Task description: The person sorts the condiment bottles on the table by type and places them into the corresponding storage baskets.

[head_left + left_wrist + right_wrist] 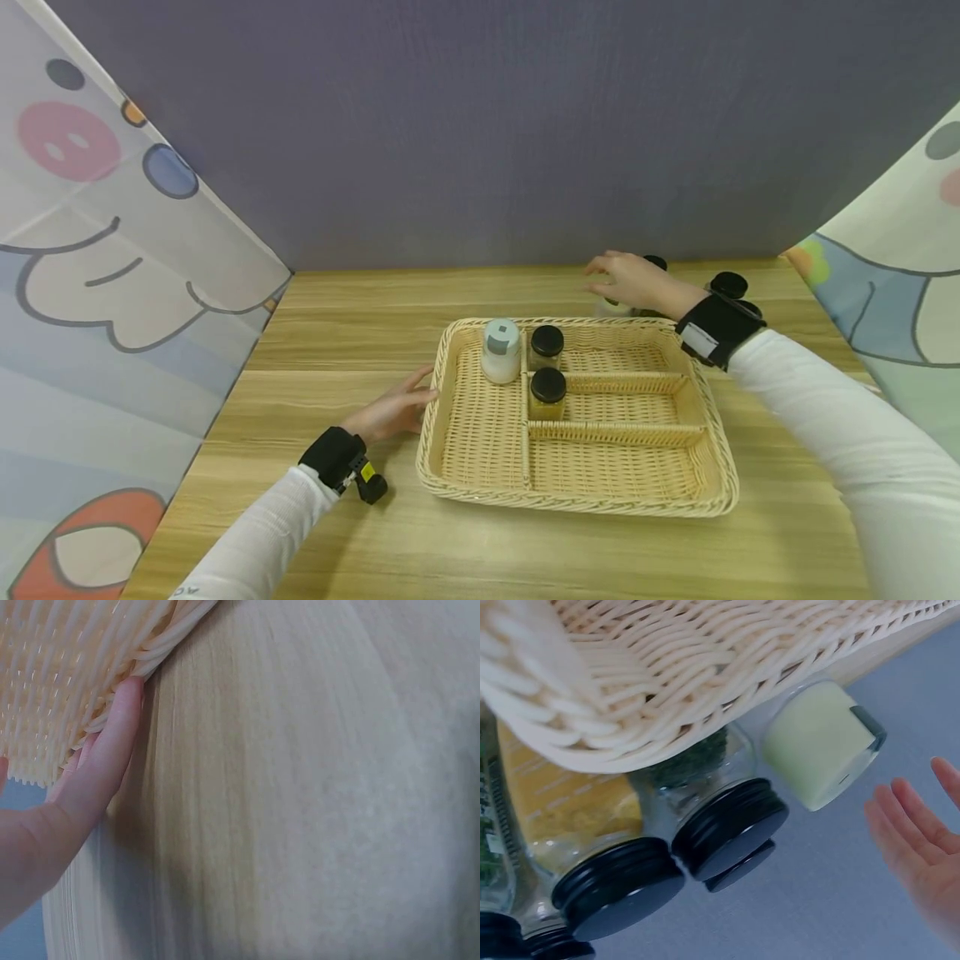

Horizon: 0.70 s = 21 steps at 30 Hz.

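In the head view, my left hand [393, 410] is at the left side of a divided wicker basket [480, 454]. Its fingers lie almost straight along the woven wall [45, 682] in the left wrist view. Beyond the basket's back rim, my right hand [637, 282] reaches over several jars with its fingers spread loosely. Nearest to it, in the right wrist view, stands a pale green container [810, 746] with a grey-flapped lid; a gap separates them. Inside the basket are a white shaker [500, 358] in the left compartment and two black-lidded jars [547, 387] right of the divider.
Behind the basket's back right corner stand black-lidded jars, among them one with yellow contents [577, 802] and one with dark green contents [697, 757]. A grey wall [480, 133] rises behind the wooden table [337, 333], and printed cloth [67, 333] hangs at the sides.
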Tool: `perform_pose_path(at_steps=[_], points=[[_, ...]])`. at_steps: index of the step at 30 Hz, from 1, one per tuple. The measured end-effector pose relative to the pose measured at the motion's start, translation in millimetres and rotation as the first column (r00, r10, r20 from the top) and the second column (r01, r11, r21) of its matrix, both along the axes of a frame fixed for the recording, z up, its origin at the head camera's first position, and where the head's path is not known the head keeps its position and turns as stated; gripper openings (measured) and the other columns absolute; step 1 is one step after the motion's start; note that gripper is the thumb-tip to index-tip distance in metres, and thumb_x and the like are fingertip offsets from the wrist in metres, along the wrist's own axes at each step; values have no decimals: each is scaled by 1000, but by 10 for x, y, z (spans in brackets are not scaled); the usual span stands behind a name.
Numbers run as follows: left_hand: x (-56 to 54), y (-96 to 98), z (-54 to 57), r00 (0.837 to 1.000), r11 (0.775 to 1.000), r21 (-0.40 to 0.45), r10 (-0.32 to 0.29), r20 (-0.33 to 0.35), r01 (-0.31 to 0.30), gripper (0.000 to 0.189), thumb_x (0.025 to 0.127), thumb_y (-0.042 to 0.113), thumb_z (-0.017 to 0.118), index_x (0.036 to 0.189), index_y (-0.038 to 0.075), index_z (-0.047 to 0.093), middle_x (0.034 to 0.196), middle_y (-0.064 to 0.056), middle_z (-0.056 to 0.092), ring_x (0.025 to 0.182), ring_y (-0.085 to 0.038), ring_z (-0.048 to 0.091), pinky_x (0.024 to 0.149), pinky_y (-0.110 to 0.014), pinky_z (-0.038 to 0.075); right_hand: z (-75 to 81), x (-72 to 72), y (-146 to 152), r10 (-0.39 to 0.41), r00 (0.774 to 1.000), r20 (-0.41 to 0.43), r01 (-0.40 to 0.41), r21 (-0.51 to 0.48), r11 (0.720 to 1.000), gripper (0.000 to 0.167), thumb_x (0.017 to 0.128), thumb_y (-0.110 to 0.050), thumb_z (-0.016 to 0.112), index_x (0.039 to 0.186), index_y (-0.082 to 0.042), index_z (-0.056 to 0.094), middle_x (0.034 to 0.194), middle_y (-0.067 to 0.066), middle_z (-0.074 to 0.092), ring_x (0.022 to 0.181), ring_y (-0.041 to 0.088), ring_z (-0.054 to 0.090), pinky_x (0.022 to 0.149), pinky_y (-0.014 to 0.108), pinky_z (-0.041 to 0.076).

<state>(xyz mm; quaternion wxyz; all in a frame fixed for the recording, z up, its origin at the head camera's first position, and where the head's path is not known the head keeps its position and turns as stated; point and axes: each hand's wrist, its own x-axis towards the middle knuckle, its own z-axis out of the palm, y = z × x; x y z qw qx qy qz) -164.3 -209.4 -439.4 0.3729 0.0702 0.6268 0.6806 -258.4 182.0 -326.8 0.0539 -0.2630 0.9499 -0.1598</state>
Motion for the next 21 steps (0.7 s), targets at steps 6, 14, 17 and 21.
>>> perform_pose_path(at_steps=[6, 14, 17, 21], points=[[-1, -5, -19, 1000, 1000, -7, 3, -2, -3, 64, 93, 19, 42, 142, 25, 3, 144, -17, 15, 127, -37, 23, 90, -55, 37, -19, -26, 83, -17, 1000, 5, 17, 2, 1000, 37, 89, -23, 53, 116, 2, 52, 113, 23, 49, 95, 34, 51, 75, 44, 45], [-15, -7, -43, 1000, 1000, 4, 1, -3, -1, 63, 93, 17, 42, 142, 25, 3, 144, -18, 16, 127, -36, 24, 90, -55, 37, -39, -42, 172, -41, 998, 40, 40, 16, 999, 40, 90, -24, 51, 119, 4, 50, 115, 26, 46, 97, 36, 49, 78, 47, 43], [-13, -3, -42, 1000, 1000, 3, -1, -3, 1, 63, 93, 17, 42, 142, 24, 3, 144, -18, 16, 127, -36, 24, 90, -55, 37, -45, -41, 189, -47, 998, 52, 46, 23, 999, 41, 90, -24, 51, 119, 4, 49, 115, 27, 45, 96, 36, 49, 76, 47, 43], [-8, 5, -37, 1000, 1000, -1, 3, -3, -3, 64, 93, 17, 42, 142, 24, 2, 144, -18, 16, 127, -36, 24, 90, -55, 37, -65, -41, 199, -65, 995, 72, 63, 29, 998, 42, 89, -24, 52, 120, 4, 47, 114, 27, 45, 90, 33, 51, 70, 43, 44]])
